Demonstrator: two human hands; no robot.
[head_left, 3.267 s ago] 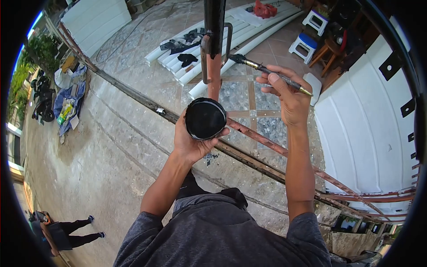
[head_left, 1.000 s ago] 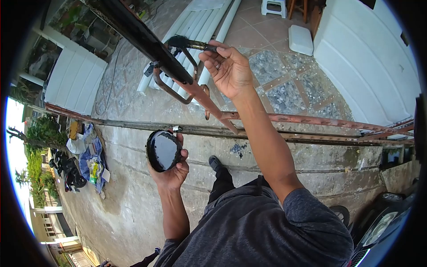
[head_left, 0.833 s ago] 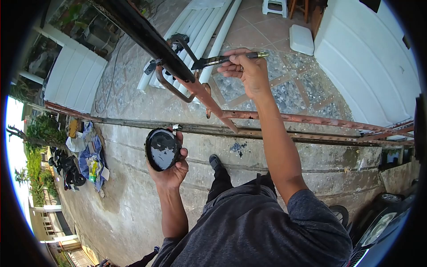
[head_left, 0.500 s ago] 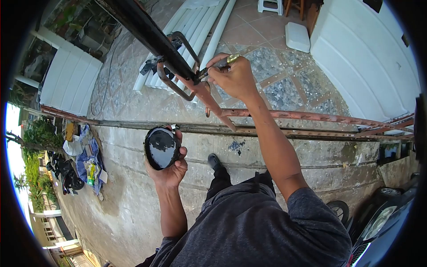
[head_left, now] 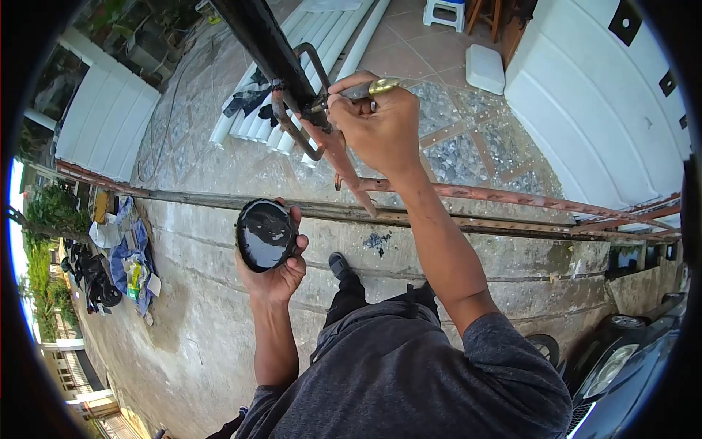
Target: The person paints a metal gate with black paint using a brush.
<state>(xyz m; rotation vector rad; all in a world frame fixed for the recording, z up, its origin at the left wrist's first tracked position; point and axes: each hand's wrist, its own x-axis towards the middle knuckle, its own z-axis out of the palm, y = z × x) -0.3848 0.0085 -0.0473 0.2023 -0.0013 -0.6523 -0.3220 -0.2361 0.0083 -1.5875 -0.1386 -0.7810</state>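
My left hand (head_left: pixel 276 282) holds a round can of black paint (head_left: pixel 266 235) with its open top facing me; the paint inside is dark and glossy. My right hand (head_left: pixel 380 132) pinches a paintbrush (head_left: pixel 358 91), whose handle end is yellowish. Its bristles are at the side of a metal post (head_left: pixel 265 51), close to the bent-bar handle (head_left: pixel 314 64); fingers partly hide them. Wet-looking black covers the post's upper part, while the lower part (head_left: pixel 338 155) is reddish brown. Another bent bar (head_left: pixel 296 132), partly reddish, sticks out on the near side.
A reddish rail (head_left: pixel 504 192) runs right from the post's lower end. White pipes (head_left: pixel 344 44) lie behind it on the paving. A floor track (head_left: pixel 322 208) crosses ahead of my feet. A car (head_left: pixel 621 366) stands at lower right, and bags (head_left: pixel 131 256) lie at left.
The brush has moved a little up the post, from the edge of the black paint toward the handle's base. My left hand still holds the can. The whole view has shifted slightly.
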